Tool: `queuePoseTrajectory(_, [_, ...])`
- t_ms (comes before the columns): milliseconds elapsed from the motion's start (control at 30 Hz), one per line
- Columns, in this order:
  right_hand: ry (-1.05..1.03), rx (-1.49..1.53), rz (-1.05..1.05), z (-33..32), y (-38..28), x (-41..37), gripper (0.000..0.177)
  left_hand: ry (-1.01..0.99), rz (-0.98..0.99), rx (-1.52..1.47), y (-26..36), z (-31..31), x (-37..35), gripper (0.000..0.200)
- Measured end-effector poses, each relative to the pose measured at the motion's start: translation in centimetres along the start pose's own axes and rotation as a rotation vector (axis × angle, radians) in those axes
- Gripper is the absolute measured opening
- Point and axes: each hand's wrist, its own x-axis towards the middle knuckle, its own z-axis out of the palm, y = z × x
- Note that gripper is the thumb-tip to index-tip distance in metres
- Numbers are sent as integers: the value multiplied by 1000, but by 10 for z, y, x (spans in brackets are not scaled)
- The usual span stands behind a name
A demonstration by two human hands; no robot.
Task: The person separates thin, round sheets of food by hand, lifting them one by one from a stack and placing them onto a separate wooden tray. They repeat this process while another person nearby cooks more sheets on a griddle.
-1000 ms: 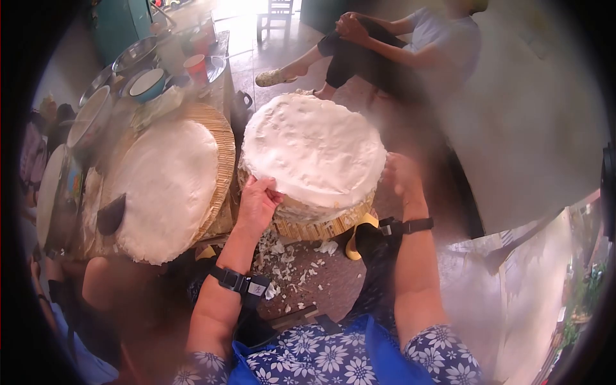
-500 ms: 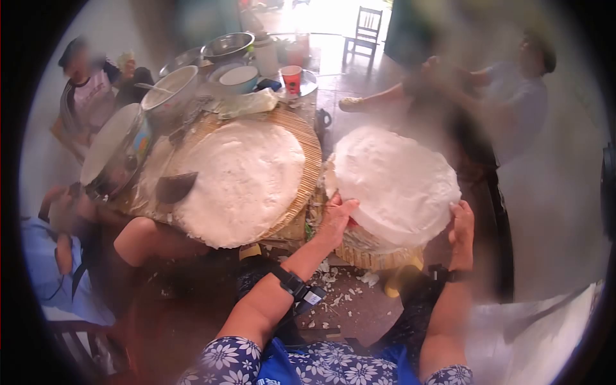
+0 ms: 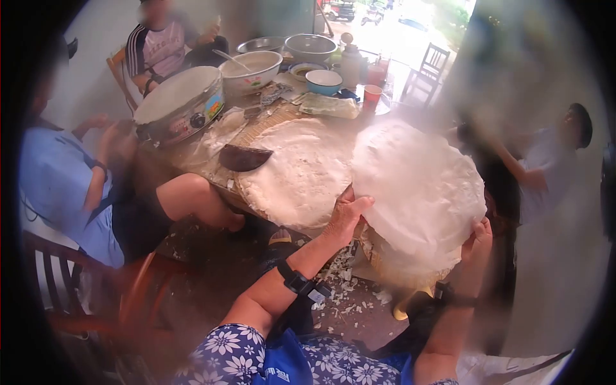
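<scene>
A large, round, thin white sheet (image 3: 417,186) is lifted and tilted between my two hands. My left hand (image 3: 348,215) pinches its left edge, thumb on top. At the lower right edge, my right hand (image 3: 477,239) is closed on the rim, its fingers partly behind the sheet. Beneath the sheet, a woven round mat (image 3: 391,266) shows in part. To the left lies another round, pale sheet (image 3: 298,176) on a woven tray, partly covered by the lifted one. A dark curved scraper (image 3: 245,158) rests on its left side.
A large pot (image 3: 181,99), an enamel bowl with a spoon (image 3: 251,72), a blue bowl (image 3: 324,82) and a red cup (image 3: 372,96) stand behind. People sit at left and right. White scraps litter the floor (image 3: 350,308). A wooden chair (image 3: 144,289) stands lower left.
Both hands have raised the white sheet slightly, so it now overlaps the other round sheet. The view has turned left, bringing more of the seated people and the chair into sight.
</scene>
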Motion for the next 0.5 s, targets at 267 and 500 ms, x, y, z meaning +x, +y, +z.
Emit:
queuePoseTrajectory(267, [-189, 74, 44, 82, 43, -2, 28, 155, 104, 48, 59, -57, -26, 41])
queuePoseTrajectory(500, [-187, 167, 256, 84, 111, -3, 26, 390, 7, 268, 94, -125, -53, 36])
